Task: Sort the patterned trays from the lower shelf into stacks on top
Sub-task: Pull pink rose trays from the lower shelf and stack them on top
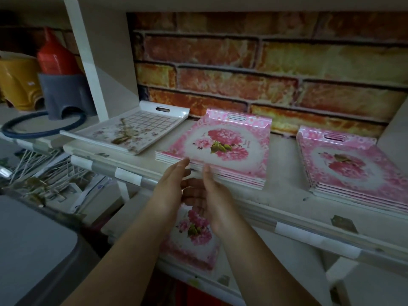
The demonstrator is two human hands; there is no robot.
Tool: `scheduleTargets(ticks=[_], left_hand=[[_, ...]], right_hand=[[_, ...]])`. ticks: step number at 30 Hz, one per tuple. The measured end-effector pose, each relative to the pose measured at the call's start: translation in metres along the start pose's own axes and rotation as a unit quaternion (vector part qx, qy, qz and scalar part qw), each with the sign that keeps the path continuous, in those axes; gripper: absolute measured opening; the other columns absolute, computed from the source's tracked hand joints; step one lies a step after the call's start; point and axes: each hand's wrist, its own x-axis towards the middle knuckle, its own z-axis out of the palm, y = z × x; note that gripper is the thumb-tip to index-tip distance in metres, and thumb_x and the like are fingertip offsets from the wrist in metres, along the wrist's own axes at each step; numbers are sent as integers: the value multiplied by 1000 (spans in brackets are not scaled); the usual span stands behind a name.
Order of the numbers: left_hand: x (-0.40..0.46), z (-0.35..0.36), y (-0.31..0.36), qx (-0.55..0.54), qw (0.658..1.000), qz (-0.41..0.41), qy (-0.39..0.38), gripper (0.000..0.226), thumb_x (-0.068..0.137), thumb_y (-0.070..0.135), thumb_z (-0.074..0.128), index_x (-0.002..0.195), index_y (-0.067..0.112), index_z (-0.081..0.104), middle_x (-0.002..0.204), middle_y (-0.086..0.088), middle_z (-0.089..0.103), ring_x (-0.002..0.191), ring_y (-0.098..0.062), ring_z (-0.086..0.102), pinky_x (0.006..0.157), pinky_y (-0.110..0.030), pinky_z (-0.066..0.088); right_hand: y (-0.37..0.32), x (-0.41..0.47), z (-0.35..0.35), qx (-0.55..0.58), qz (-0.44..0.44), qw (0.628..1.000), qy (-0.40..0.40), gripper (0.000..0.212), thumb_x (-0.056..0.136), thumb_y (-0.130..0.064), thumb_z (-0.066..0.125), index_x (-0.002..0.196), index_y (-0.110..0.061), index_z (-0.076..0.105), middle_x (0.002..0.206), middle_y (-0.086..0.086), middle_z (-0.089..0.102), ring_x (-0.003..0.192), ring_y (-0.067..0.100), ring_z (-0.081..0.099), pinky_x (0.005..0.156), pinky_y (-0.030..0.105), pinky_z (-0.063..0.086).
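Three stacks of trays lie on the upper shelf (284, 171). At the left is a white tray stack (132, 131) with a grid and flower print. In the middle sits a pink floral stack (223, 146). At the right lies another pink floral stack (351, 166). On the lower shelf a pink floral tray (194, 237) shows between my forearms. My left hand (171, 186) and my right hand (215, 199) hover at the front edge of the middle stack, fingertips touching or nearly touching it. Both hands hold nothing, fingers extended.
A brick-patterned wall (265, 67) backs the shelf. To the left stand a grey holder (66, 93), a red container (55, 56), a yellow item (17, 82) and a blue ring (44, 127). White sticks (44, 171) lie lower left. A grey surface (33, 250) fills the bottom left.
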Motion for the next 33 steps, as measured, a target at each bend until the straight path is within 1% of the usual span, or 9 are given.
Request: scheduleTargets(ticks=[4,6,11,16,20,22,26,29,33], left_hand=[[1,-14,-16,-37,997,-50,44,28,96,38,46,112,27,67,108,-3,70,83,-19,73,58,-31,55],[1,-24,-30,-43,994,-76,62,31,98,35,43,113,20,66,104,-3,71,78,-17,73,55,-29,55],[1,-50,-73,8,982,-157,107,33,100,30,38,113,15,64,111,-5,68,94,-18,64,64,-30,52],[-3,-76,-111,61,964,-220,135,24,99,30,42,108,23,63,116,-4,66,100,-17,61,85,-40,47],[-3,-81,-128,56,947,-267,171,20,98,31,48,113,22,59,120,-5,63,110,-24,58,97,-45,45],[-2,-80,-136,56,939,-285,185,26,98,32,51,120,20,57,122,-5,62,110,-24,58,96,-43,45],[1,-77,-150,63,926,-314,200,36,100,28,47,134,17,52,126,-11,61,108,-25,59,93,-40,47],[2,-78,-159,94,923,-317,195,32,100,24,45,130,19,55,118,-10,66,107,-25,62,102,-48,44],[-4,-82,-170,105,923,-319,186,27,99,22,46,122,21,60,108,-4,72,100,-20,67,95,-44,49]], right_hand=[[19,9,1,-84,-4,994,-66,36,95,-45,53,103,-16,73,89,11,76,72,21,70,63,33,42],[34,16,1,-131,17,987,-96,26,95,-37,53,102,-21,71,89,7,77,72,19,70,64,31,45],[93,36,-10,-220,104,959,-145,16,92,-16,56,90,-13,72,81,7,75,59,8,67,48,15,46],[162,73,-39,-364,125,912,-139,29,94,-15,51,100,6,69,82,10,64,75,22,60,65,29,43],[207,105,-55,-468,133,860,-153,23,97,-17,47,101,-8,68,101,7,60,91,20,58,74,26,37],[227,119,-57,-491,126,845,-168,21,98,-18,43,103,-14,63,105,10,56,93,21,56,77,28,39],[255,138,-54,-491,149,835,-198,41,98,-15,43,137,-15,52,138,11,55,123,29,53,94,26,41],[268,146,-52,-501,164,821,-221,48,97,-16,48,145,-17,43,144,12,50,129,29,48,105,32,40],[271,147,-48,-494,167,817,-244,56,97,-13,50,150,-16,34,151,12,42,136,29,42,110,35,36]])
